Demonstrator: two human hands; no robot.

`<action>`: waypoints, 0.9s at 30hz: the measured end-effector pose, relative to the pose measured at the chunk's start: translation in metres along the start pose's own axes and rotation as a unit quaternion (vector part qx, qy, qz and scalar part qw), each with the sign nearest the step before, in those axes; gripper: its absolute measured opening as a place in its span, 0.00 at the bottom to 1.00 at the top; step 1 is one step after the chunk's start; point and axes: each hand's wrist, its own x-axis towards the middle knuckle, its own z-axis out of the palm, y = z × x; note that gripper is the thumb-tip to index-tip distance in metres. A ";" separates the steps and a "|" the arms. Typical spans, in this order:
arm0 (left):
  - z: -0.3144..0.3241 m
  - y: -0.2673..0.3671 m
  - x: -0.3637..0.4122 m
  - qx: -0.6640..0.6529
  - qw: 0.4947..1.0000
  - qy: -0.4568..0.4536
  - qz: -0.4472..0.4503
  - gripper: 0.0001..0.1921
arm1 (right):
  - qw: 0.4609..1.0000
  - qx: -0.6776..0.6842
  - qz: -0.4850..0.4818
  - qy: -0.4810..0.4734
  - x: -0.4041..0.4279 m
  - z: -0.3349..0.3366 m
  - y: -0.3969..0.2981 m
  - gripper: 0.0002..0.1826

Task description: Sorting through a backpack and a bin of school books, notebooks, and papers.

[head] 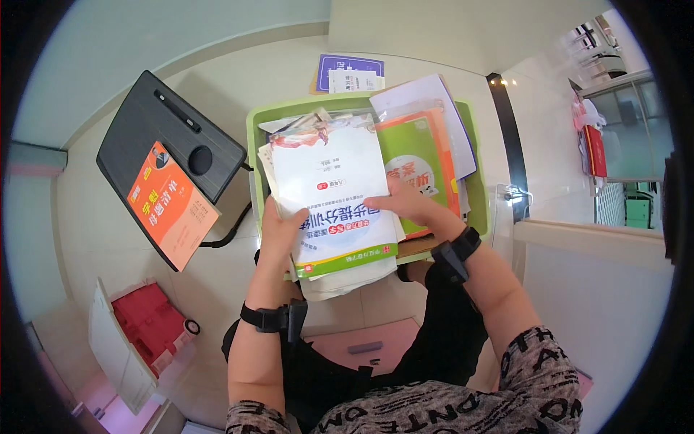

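My left hand [281, 232] and my right hand [406, 202] grip a stack of paperback workbooks by its two sides. On top lies a white workbook [331, 168] with a green band along its near edge and printed writing. Looser, creased pages [352, 282] stick out beneath it. The stack is over a light green plastic bin [480, 211]. Inside the bin, to the right, lies a green-and-orange book [415, 157], with a whitish folder [425, 108] leaning behind it. Whether the stack rests on other papers in the bin is hidden.
A small black folding table [179, 146] with a cup hole stands left, an orange book [171, 209] on it. Beyond the bin, a purple booklet [349, 64] and a white booklet [355, 81] lie on the floor. A red wheeled box [146, 320] stands lower left. White furniture [591, 282] borders the right.
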 end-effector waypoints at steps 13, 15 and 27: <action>0.003 0.023 -0.004 -0.196 0.978 -0.065 0.012 0.38 | 0.993 0.113 -0.010 0.022 -0.006 -0.007 -0.025 0.24; 0.002 0.023 -0.001 -0.174 0.982 -0.066 0.028 0.39 | 0.991 0.127 -0.018 0.034 -0.004 -0.009 -0.027 0.25; -0.007 0.025 0.004 -0.223 0.972 0.060 0.036 0.34 | 0.879 0.263 -0.297 0.266 0.020 -0.028 -0.094 0.26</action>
